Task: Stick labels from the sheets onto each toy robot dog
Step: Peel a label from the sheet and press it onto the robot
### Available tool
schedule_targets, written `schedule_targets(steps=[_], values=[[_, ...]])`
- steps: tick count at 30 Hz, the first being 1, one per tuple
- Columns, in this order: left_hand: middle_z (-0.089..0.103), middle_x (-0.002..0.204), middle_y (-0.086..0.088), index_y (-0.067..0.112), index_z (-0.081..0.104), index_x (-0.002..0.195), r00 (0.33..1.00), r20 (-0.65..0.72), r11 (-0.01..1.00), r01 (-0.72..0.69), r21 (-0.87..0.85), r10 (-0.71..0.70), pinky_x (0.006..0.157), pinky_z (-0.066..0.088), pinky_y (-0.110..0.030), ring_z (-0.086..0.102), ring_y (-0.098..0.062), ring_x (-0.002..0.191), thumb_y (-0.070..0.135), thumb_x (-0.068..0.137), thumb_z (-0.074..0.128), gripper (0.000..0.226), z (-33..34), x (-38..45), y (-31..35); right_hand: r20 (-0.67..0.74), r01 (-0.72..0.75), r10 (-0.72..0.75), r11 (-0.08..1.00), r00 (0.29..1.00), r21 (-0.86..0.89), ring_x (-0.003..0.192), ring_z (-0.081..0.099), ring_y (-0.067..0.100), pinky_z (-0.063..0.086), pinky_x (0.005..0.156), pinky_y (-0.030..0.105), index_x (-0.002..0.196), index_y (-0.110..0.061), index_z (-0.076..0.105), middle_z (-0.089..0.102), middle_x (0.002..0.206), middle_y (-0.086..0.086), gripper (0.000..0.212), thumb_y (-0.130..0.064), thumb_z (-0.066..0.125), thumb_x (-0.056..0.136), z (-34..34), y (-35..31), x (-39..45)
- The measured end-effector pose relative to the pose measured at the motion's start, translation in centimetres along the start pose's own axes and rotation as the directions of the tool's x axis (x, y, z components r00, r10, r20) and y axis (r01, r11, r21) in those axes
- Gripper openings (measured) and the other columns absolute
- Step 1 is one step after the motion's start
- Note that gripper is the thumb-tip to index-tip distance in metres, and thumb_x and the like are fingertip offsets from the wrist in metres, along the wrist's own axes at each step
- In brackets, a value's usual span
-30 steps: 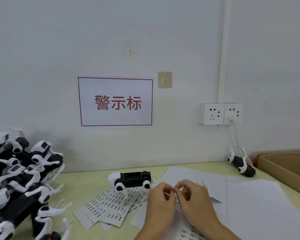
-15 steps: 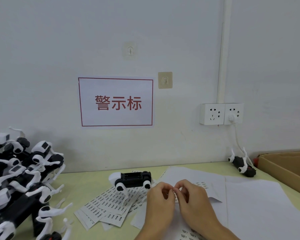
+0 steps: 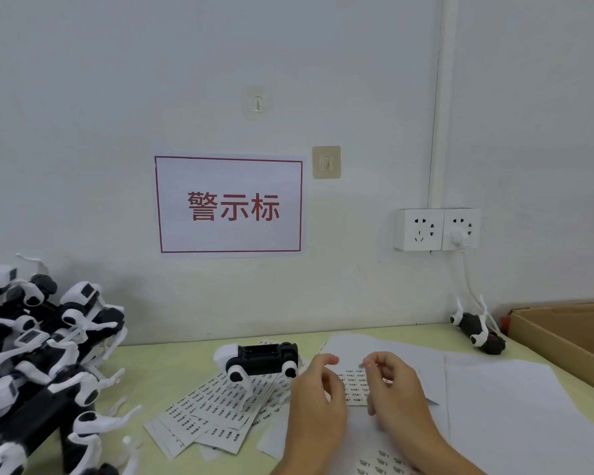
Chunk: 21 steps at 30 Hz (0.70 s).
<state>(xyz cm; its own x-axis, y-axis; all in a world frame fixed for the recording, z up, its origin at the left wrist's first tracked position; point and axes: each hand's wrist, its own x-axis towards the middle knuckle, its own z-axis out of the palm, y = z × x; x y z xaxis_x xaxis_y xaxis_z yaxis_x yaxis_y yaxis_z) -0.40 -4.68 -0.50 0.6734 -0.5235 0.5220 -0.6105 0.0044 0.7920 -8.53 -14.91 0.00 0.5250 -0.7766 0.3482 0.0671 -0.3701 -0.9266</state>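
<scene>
A black-and-white toy robot dog [image 3: 258,358] stands on a fan of printed label sheets [image 3: 213,416] in the middle of the table. My left hand [image 3: 318,409] hovers just right of the dog with loosely curled fingers, and I see nothing in it. My right hand [image 3: 396,395] is a little apart from it, thumb and forefinger pinched together on what looks like a small label. Between the hands lies another label sheet [image 3: 354,385]. A pile of several more toy dogs [image 3: 38,365] fills the left side.
A single toy dog [image 3: 477,330] lies at the back right beside an open cardboard box [image 3: 570,334]. Large white paper sheets [image 3: 501,406] cover the table's right half. A wall socket with a plugged cable [image 3: 460,234] is above.
My two hands, whose fingertips were pressed together over the sheet, have drawn apart. The dogs and sheets have not moved.
</scene>
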Motion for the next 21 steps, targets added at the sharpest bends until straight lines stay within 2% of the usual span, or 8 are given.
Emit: schedule_targets(steps=[2, 5, 8, 12, 14, 16, 19, 21], values=[[0.061, 0.08, 0.01, 0.028, 0.061, 0.104, 0.987, 0.055, 0.986, -0.153, 0.059, 0.15, 0.065, 0.04, -0.014, 0.052, 0.0, 0.068, 0.01, 0.096, 0.045, 0.025, 0.1, -0.7, 0.6, -0.009, -0.066, 0.066, 0.998, 0.998, 0.023, 0.041, 0.051, 0.015, 0.038, 0.04, 0.021, 0.09, -0.012, 0.063, 0.063, 0.064, -0.004, 0.016, -0.015, 0.052, 0.1, -0.3, 0.0, 0.3], [0.055, 0.093, 0.014, 0.019, 0.06, 0.117, 0.942, 0.132, 0.933, -0.326, 0.154, 0.308, 0.07, 0.036, -0.008, 0.048, 0.008, 0.08, 0.012, 0.091, 0.038, 0.035, 0.0, -1.2, 1.1, 0.01, -0.091, 0.091, 0.996, 0.996, 0.02, 0.042, 0.051, 0.014, 0.038, 0.042, 0.019, 0.093, -0.012, 0.063, 0.06, 0.057, -0.005, 0.015, -0.016, 0.05, 0.101, -0.3, -0.1, 0.3], [0.052, 0.102, 0.016, 0.019, 0.059, 0.117, 0.938, 0.057, 0.919, -0.347, 0.185, 0.342, 0.079, 0.037, -0.007, 0.048, 0.008, 0.096, 0.007, 0.088, 0.04, 0.036, -1.0, 0.0, 1.7, 0.007, -0.096, 0.096, 0.995, 0.995, 0.017, 0.042, 0.05, 0.015, 0.037, 0.041, 0.019, 0.093, -0.012, 0.062, 0.056, 0.051, -0.005, 0.016, -0.016, 0.049, 0.102, -0.2, -0.2, 0.2], [0.052, 0.105, 0.015, 0.014, 0.06, 0.115, 0.936, -0.091, 0.927, -0.316, 0.201, 0.339, 0.084, 0.039, -0.008, 0.049, 0.007, 0.105, -0.014, 0.081, 0.044, 0.047, -3.5, 2.4, 2.4, 0.006, -0.119, 0.119, 0.993, 0.993, 0.022, 0.042, 0.048, 0.016, 0.035, 0.043, 0.024, 0.093, -0.012, 0.062, 0.054, 0.051, -0.005, 0.017, -0.015, 0.048, 0.102, -0.1, -0.1, 0.4], [0.053, 0.11, 0.014, 0.016, 0.058, 0.123, 0.942, -0.118, 0.93, -0.281, 0.238, 0.314, 0.087, 0.039, -0.007, 0.048, 0.007, 0.107, -0.015, 0.083, 0.043, 0.052, -5.2, 3.5, 2.5, 0.01, -0.122, 0.122, 0.992, 0.993, 0.02, 0.041, 0.048, 0.015, 0.034, 0.042, 0.022, 0.093, -0.013, 0.062, 0.054, 0.051, -0.006, 0.017, -0.017, 0.048, 0.103, -0.1, 0.0, 0.4], [0.05, 0.121, 0.013, 0.026, 0.045, 0.138, 0.972, -0.046, 0.919, -0.202, 0.339, 0.231, 0.09, 0.04, -0.015, 0.045, 0.002, 0.106, -0.007, 0.087, 0.042, 0.06, -7.1, 4.6, 2.3, 0.022, -0.119, 0.119, 0.993, 0.993, 0.023, 0.041, 0.048, 0.014, 0.034, 0.041, 0.021, 0.094, -0.014, 0.062, 0.056, 0.051, -0.007, 0.017, -0.019, 0.048, 0.103, 0.0, -0.1, 0.3], [0.048, 0.133, 0.009, 0.032, 0.026, 0.149, 0.986, 0.164, 0.803, -0.1, 0.588, 0.002, 0.102, 0.032, -0.028, 0.034, -0.01, 0.106, 0.01, 0.088, 0.044, 0.067, -9.4, 5.5, 1.0, 0.048, -0.12, 0.118, 0.993, 0.992, 0.023, 0.041, 0.048, 0.014, 0.034, 0.039, 0.021, 0.094, -0.014, 0.062, 0.058, 0.052, -0.008, 0.016, -0.016, 0.049, 0.102, 0.1, -0.1, 0.2], [0.046, 0.139, 0.008, 0.029, 0.022, 0.151, 0.955, 0.266, 0.702, -0.097, 0.705, -0.135, 0.112, 0.02, -0.031, 0.037, -0.015, 0.121, 0.019, 0.087, 0.047, 0.07, -10.0, 5.3, 0.0, 0.065, -0.119, 0.118, 0.993, 0.991, 0.011, 0.041, 0.049, 0.014, 0.034, 0.038, 0.021, 0.095, -0.015, 0.062, 0.059, 0.054, -0.007, 0.016, -0.011, 0.048, 0.101, 0.2, -0.1, 0.2]])
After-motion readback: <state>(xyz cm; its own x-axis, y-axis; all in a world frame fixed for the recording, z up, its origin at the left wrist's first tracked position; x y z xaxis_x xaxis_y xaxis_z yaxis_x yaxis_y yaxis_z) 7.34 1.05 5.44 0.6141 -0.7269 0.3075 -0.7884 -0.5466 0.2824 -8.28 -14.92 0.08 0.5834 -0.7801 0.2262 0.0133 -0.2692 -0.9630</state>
